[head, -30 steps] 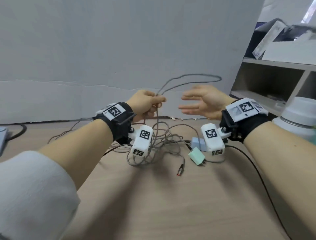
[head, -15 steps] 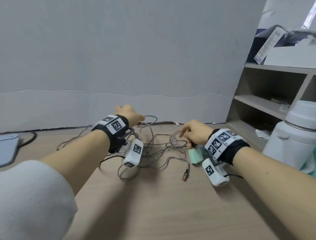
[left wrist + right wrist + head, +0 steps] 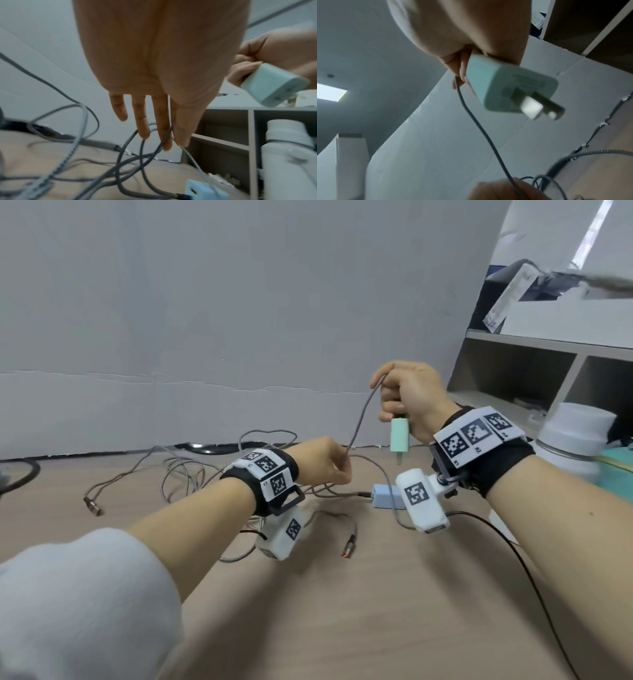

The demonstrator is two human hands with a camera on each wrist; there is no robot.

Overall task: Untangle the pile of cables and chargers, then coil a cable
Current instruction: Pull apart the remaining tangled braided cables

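Lifting the charger (image 3: 400, 435) in a clenched right hand (image 3: 409, 400), the left hand (image 3: 325, 462) pinches its cable (image 3: 359, 419); sliding that pinch slowly should free snags.

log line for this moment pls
right hand: holds green charger aloft | left hand: pinches its grey cable | blue charger: on table | untangling underway

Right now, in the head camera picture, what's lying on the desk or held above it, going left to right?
Loose cable plug → tangled grey cables → left hand → green charger held up by the right hand → white bottle.
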